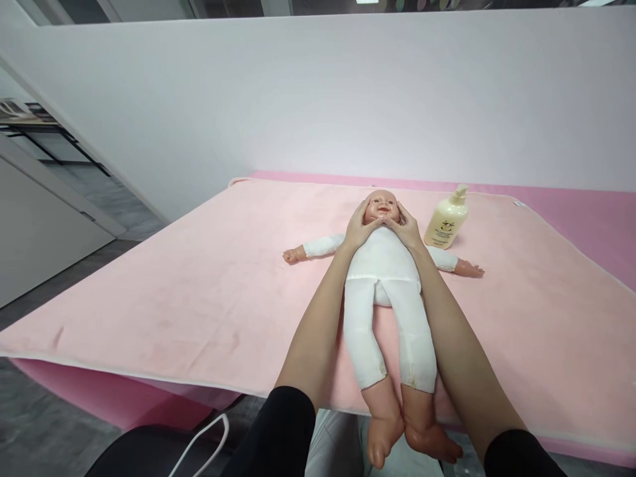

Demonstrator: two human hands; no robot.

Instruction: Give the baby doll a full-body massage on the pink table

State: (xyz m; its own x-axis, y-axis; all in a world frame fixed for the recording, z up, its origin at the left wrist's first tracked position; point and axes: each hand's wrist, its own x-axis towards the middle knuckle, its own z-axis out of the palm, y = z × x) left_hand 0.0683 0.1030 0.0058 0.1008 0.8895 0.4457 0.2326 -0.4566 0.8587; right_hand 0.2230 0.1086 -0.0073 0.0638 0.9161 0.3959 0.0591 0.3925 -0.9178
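A baby doll (382,262) with a white cloth body lies on its back, its head towards the wall and its feet over the near edge. My left hand (360,227) cups the left side of the doll's head, and my right hand (406,228) cups the other side. Both thumbs rest at the chin, nearly meeting. The other fingers curve round the sides of the head and are partly hidden. The doll's arms stretch out to either side beneath my forearms. A pale yellow pump bottle (446,222) lies close to my right hand, tilted, above the doll's arm.
A light pink blanket (173,285) covers the table, over a darker pink cover (591,228). Behind stands a white wall (318,99). A white cable (209,444) loops at the bottom, near my left sleeve. Grey floor shows on the left.
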